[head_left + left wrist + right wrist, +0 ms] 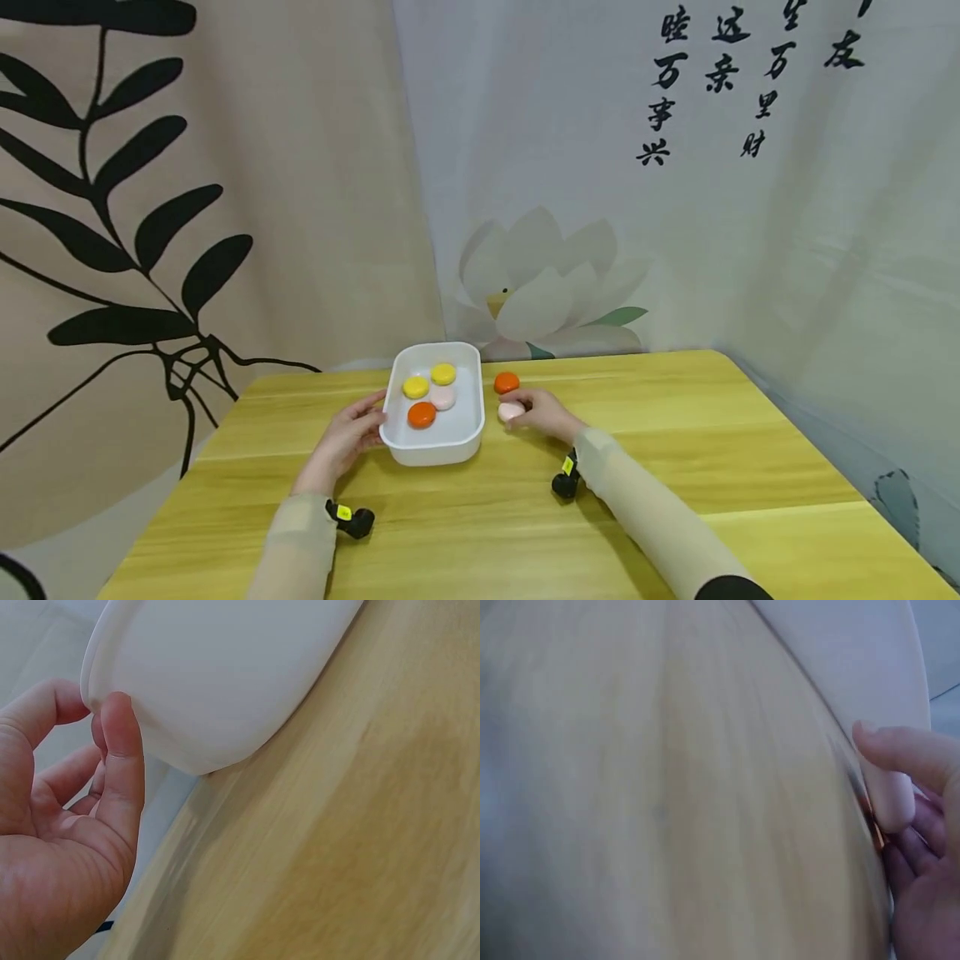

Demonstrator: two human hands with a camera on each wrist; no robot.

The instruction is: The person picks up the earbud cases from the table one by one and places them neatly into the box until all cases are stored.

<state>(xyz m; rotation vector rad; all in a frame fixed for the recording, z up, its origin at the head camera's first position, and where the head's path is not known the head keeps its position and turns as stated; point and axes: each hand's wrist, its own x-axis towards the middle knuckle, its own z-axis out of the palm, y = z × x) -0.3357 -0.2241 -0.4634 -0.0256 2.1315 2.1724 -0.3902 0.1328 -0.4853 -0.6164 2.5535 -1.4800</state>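
Observation:
A white plastic tub [437,457] stands near the far edge of the table. Inside it lie two yellow discs [416,387], a pale pink disc [442,397] and an orange disc [422,415]. My left hand [351,437] is at the tub's left side, thumb and fingers pinching its rim [94,675]. To the right of the tub, my right hand [547,414] pinches another pale pink disc [512,411] between thumb and fingers. Just beyond that hand, a second orange disc [507,382] rests on the table; in the right wrist view the fingers mostly hide it.
The wooden table [675,467] stretches to both sides and toward me. Behind its far edge hangs a curtain [525,150] printed with leaves, a flower and writing. A small black camera sits on each wrist, the left camera [358,522] close above the tabletop.

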